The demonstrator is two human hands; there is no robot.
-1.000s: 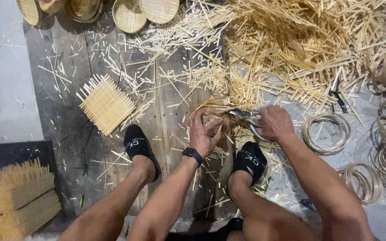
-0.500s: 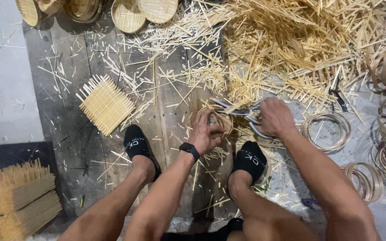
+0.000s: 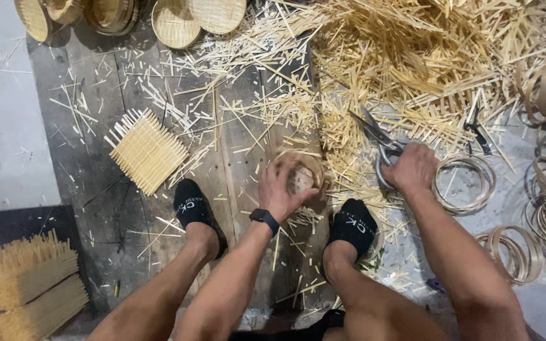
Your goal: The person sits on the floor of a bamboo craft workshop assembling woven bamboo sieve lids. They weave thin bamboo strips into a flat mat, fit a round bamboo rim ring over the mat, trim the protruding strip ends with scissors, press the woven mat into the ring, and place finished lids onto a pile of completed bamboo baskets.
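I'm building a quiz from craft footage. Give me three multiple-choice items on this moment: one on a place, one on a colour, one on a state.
1. Where does the square woven mat lie?
A. Left of the left foot
B. Under the scissors
C. On the strip pile

2. What colour are the socks?
A. White
B. Black
C. Red

3. What is the right hand doing?
A. Resting flat on the floor
B. Gripping scissors
C. Holding a ring

Answers:
1 A: the square woven mat lies on the dark boards, up and left of the left foot.
2 B: both socks are black.
3 B: the right hand grips the scissors, while the left hand holds a small round basket.
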